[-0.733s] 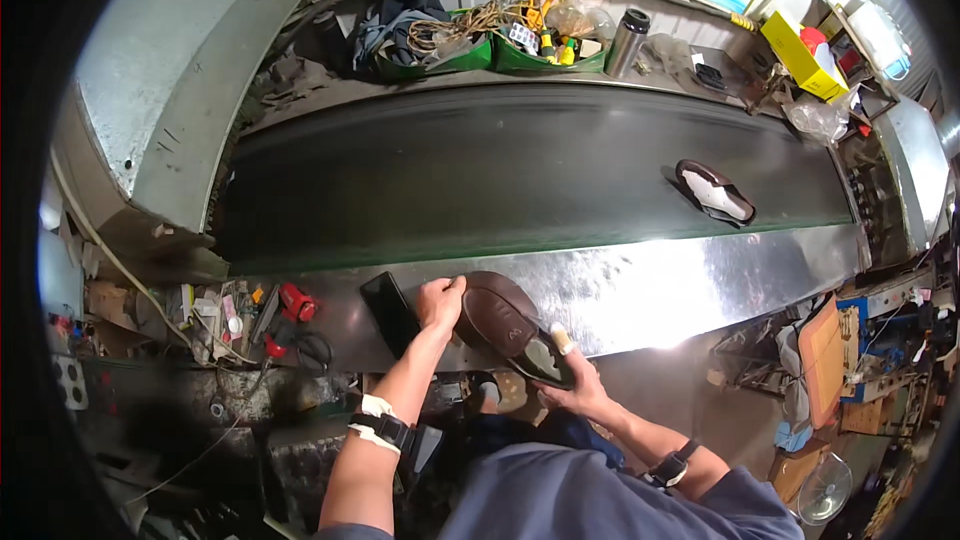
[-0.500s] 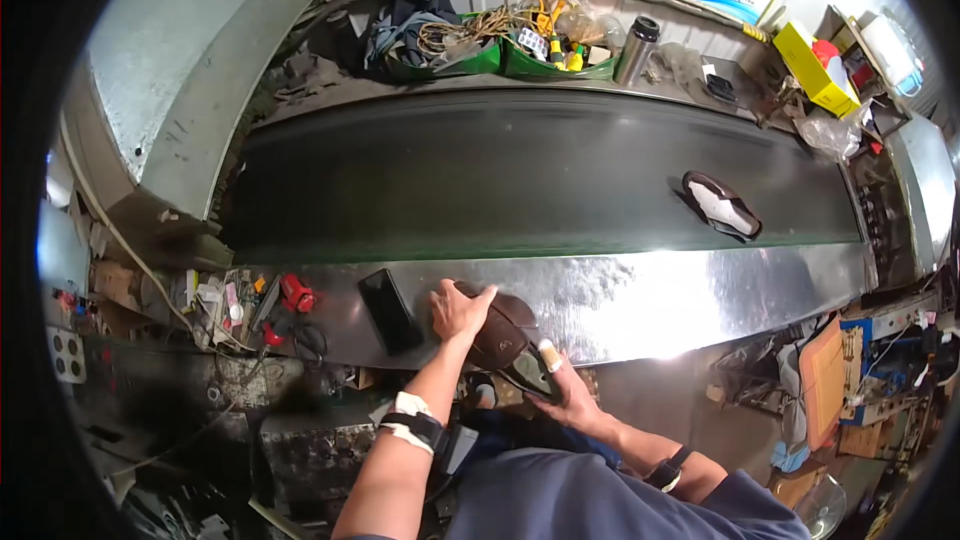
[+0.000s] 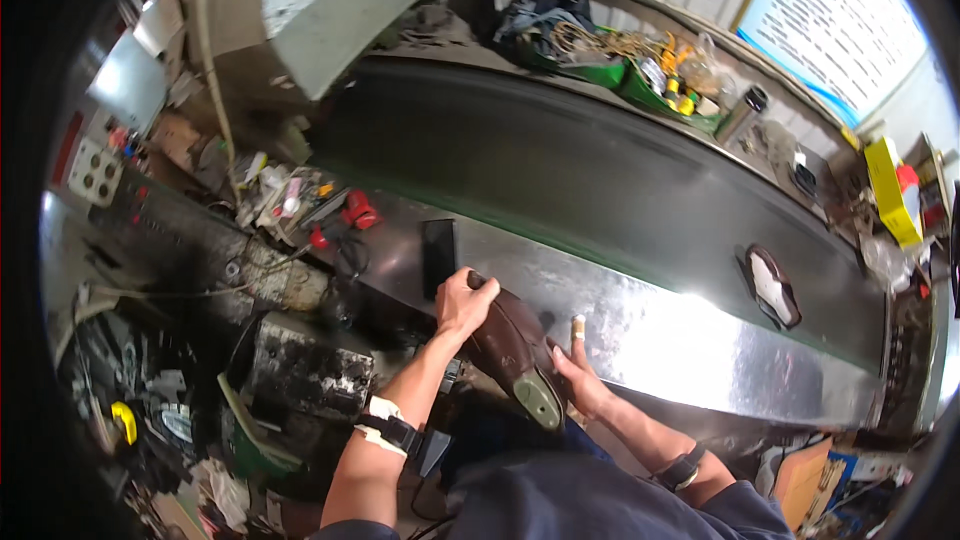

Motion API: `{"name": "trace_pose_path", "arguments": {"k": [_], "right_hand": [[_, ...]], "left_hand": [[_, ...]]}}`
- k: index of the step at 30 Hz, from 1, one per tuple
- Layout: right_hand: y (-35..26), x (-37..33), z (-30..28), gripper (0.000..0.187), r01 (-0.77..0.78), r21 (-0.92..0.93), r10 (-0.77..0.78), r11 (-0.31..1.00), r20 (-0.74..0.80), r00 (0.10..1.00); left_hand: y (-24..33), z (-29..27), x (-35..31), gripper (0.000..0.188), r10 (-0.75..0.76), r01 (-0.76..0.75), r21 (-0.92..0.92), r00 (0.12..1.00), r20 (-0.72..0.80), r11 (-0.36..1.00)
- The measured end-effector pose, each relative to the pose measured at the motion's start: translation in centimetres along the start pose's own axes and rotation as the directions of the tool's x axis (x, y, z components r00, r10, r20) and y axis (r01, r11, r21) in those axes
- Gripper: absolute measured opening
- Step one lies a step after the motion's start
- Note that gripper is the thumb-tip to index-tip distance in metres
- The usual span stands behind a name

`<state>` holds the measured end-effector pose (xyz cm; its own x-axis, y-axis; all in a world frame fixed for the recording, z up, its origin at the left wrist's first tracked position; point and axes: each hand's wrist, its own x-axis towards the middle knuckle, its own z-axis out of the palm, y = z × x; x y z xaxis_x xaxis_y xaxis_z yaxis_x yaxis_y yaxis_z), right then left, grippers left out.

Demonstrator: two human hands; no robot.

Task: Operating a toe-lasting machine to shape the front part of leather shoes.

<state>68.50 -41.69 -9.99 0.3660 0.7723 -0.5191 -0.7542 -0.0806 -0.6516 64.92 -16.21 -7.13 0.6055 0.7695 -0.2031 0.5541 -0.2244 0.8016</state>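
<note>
A dark brown shoe [image 3: 507,338] slants over the bench's near edge, heel end toward me. A greenish block with a small hole, like a shoe last [image 3: 538,397], fills its opening. My left hand [image 3: 463,305] is closed round the far end of the shoe. At the side near the heel, my right hand [image 3: 585,380] holds the shoe, one finger against it. Another finger, wrapped in tan tape, sticks up away from it; the remaining fingers are partly hidden. A black phone [image 3: 437,252] lies flat just beyond my left hand.
Behind the metal bench [image 3: 640,325] runs a dark belt [image 3: 560,170], with a second brown shoe [image 3: 771,288] at its right. Green bins [image 3: 600,73] of cords and a steel flask [image 3: 742,113] line the back shelf. A red tool [image 3: 360,210] and clutter lie left.
My view has swung to the left and tilted. The shoe has turned so its opening shows more. My right hand's taped finger now stands away from the shoe.
</note>
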Motion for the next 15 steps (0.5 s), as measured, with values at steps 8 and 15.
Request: {"name": "trace_pose_path", "arguments": {"k": [8,15], "right_hand": [[-2.4,-0.9,14.6,0.066,0.08,-0.291,-0.049,0.953,0.111,0.993],[6.6,-0.6,27.9,0.038,0.1,-0.401,0.102,0.911,0.452,0.886]], "left_hand": [[-1.9,-13.4,-8.7,0.038,-0.043,0.003,-0.118,0.94,-0.339,0.993],[-11.6,-30.2,-19.6,0.045,-0.414,0.16,-0.463,0.746,-0.522,0.872]]}}
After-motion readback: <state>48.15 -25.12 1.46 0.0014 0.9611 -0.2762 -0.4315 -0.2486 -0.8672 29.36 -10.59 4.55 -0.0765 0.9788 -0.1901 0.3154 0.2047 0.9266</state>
